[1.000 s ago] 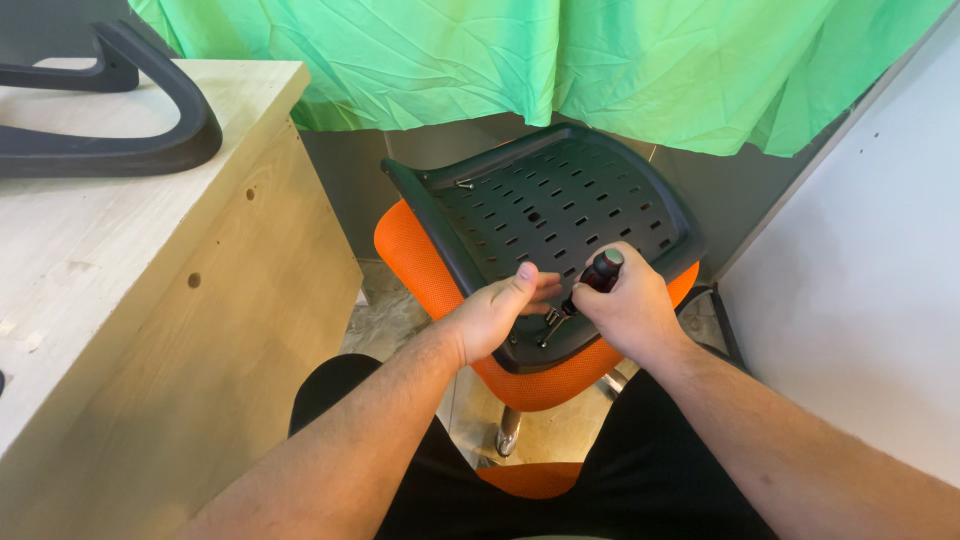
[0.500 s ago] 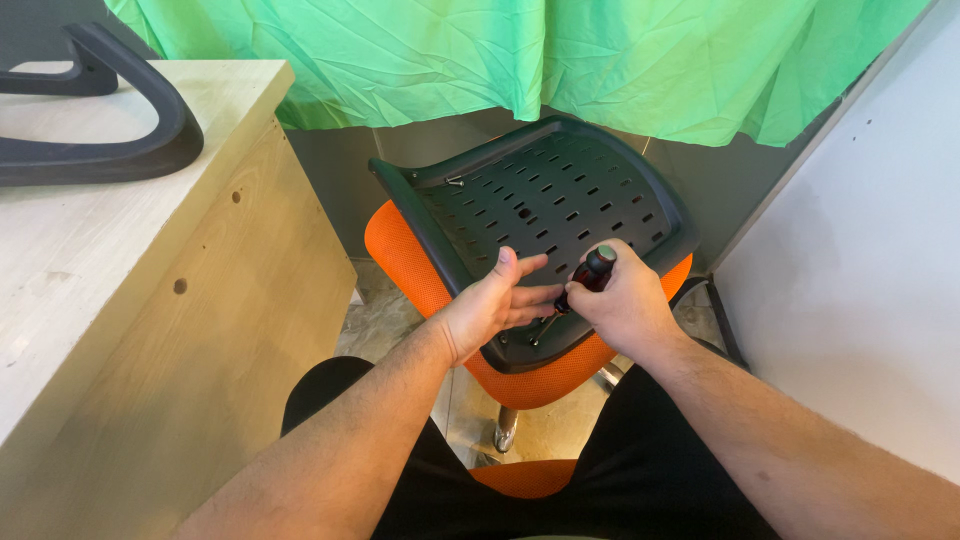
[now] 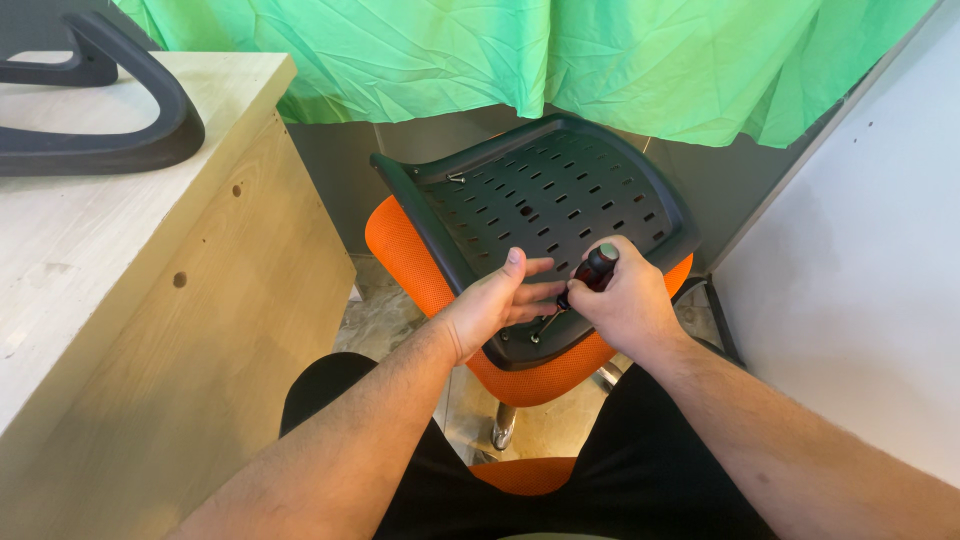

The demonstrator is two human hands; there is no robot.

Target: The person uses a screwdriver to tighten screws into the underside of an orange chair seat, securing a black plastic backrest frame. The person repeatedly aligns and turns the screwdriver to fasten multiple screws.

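Since a moment ago, left hand (image 3: 497,303) has opened flat beside the shaft; right hand (image 3: 622,300) grips the black-handled screwdriver (image 3: 581,287) on the black slotted plastic seat plate (image 3: 545,215) — a slipping tip could jab those fingers.

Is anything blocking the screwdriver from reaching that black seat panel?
Nothing visible does. The right hand holds the screwdriver, tip down at the black seat panel. The left hand sits beside the shaft, not across it.

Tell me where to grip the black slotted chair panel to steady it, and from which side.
Probably grip the black slotted panel by its raised left rim, coming from the left. That edge is thick and bare, while the right hand works the screwdriver at the near edge beside the left hand.
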